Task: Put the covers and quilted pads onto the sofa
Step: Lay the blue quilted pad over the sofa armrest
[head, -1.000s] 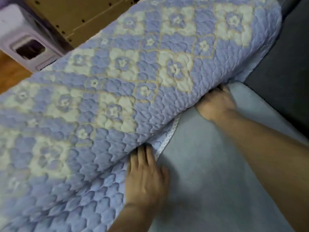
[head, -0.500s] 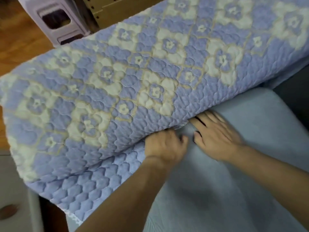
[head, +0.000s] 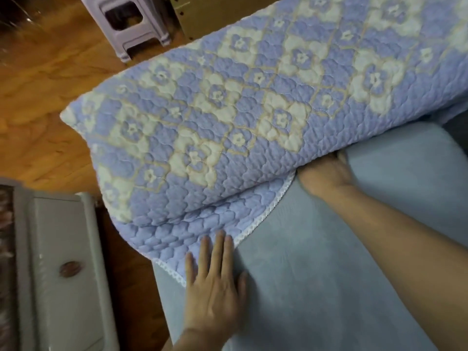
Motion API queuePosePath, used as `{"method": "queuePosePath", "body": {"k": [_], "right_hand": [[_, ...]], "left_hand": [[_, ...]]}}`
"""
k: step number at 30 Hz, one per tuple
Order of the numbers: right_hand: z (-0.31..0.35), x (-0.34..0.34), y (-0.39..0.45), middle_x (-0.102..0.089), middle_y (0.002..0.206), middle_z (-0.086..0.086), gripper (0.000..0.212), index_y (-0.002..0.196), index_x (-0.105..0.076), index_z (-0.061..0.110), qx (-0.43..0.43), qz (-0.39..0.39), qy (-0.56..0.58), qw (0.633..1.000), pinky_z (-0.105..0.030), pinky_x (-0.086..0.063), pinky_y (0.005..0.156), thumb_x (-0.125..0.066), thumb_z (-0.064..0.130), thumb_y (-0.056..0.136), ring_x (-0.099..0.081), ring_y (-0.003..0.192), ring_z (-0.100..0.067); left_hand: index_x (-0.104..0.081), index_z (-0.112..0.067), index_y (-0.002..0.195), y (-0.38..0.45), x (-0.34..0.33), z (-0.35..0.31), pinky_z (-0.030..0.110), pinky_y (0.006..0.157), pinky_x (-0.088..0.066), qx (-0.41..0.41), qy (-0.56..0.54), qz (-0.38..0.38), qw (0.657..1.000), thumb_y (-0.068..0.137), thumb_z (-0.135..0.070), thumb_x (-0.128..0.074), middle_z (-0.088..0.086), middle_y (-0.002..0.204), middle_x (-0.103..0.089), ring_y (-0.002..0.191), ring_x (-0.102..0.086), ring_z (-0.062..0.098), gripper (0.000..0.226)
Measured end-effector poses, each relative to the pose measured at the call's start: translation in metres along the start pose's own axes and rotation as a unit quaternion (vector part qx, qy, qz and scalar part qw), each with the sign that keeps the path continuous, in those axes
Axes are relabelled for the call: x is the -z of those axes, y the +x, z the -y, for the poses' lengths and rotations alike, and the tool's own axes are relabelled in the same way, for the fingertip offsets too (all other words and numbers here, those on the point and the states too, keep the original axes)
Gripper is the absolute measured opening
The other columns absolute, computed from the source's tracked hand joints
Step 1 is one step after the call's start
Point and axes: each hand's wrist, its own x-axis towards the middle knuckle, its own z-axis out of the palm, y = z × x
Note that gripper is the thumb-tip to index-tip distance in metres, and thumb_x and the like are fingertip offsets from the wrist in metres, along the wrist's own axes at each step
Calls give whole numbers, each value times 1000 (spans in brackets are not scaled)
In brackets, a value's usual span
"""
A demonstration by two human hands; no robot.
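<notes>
Left hand (head: 215, 287) lay flat, fingers straight, on the quilted pad's (head: 228, 117) lace edge, right hand (head: 326, 173) tucked under the pad – its grip hidden – over the grey sofa cover (head: 329, 262).

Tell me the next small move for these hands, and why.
Probably slide the left hand outward to flatten the quilted pad on the seat cushion: its lace edge lies curved, and the right hand is tucked under the armrest cover.
</notes>
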Motion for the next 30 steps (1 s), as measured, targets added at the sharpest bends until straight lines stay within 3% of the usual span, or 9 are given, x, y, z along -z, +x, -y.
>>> {"method": "queuePosePath", "body": {"k": [3, 7, 12, 16, 20, 23, 25, 27, 30], "right_hand": [[10, -4, -39, -61, 127, -20, 48, 128, -61, 6, 51, -93, 29, 994, -50, -29, 116, -39, 29, 92, -50, 124, -38], [33, -11, -88, -51, 140, -8, 49, 138, -54, 15, 221, -81, 31, 972, -50, -27, 118, -51, 28, 91, -45, 132, -34], [61, -16, -68, -58, 133, -7, 48, 134, -58, 16, 147, -56, 18, 987, -46, -29, 117, -50, 37, 92, -48, 126, -31], [83, -19, -45, -70, 120, -13, 47, 117, -72, 12, 97, -30, 28, 994, -45, -35, 110, -41, 40, 96, -57, 121, -33], [106, 2, -26, -15, 165, -1, 61, 159, -18, 22, 74, 36, 113, 990, -42, -5, 125, -37, 43, 104, -10, 153, -27], [112, -4, -26, -8, 167, 0, 62, 160, -13, 28, 61, 24, 99, 993, -48, -6, 125, -31, 45, 103, -6, 154, -27], [109, -13, -32, -36, 158, -14, 57, 153, -39, 18, 89, 6, 28, 996, -54, -27, 118, -46, 30, 98, -32, 146, -36], [110, -17, -38, -67, 121, -24, 41, 121, -70, 4, 110, -1, 12, 994, -52, -53, 93, -66, 9, 80, -64, 111, -42], [115, -20, -56, -73, 103, -20, 41, 108, -74, 4, 188, -63, 59, 978, -46, -58, 79, -61, 0, 69, -69, 92, -41]], "left_hand": [[-33, -17, 155, 55, 17, 8, 56, 119, -21, 90, -22, -16, 996, 98, -60, -28, 5, 159, -38, 148, -29, 32, 72], [-49, -16, 144, 96, 26, 23, 51, 112, -29, 99, -16, -26, 995, 96, -59, -36, 10, 142, -57, 133, -46, 35, 66], [-67, -19, 113, 102, 39, 46, 39, 76, -51, 25, -57, -35, 997, 88, -46, -43, 7, 101, -72, 94, -66, 33, 44], [-66, -27, 102, 118, 37, 62, 40, 93, -51, -3, -46, -15, 999, 93, -56, -43, 2, 111, -69, 111, -62, 30, 37], [-77, -23, 102, 136, 30, 59, 45, 68, -60, -84, 140, -138, 977, 86, -35, -75, 9, 85, -76, 79, -74, 31, 20], [-78, -22, 92, 120, 43, 49, 43, 66, -57, -52, 161, -52, 984, 81, -42, -73, 5, 77, -74, 72, -71, 28, 23], [-67, -13, 122, 90, 42, 41, 50, 92, -50, 23, 86, 7, 996, 92, -49, -51, 13, 114, -70, 108, -65, 32, 49], [-27, -8, 157, 55, 33, 45, 49, 121, -23, 54, 26, -7, 998, 99, -45, -33, 19, 159, -31, 147, -28, 36, 69], [-3, -13, 161, 35, 27, 62, 44, 126, -10, 61, -49, 5, 997, 101, -48, -22, 13, 168, -7, 155, -6, 30, 72]]}}
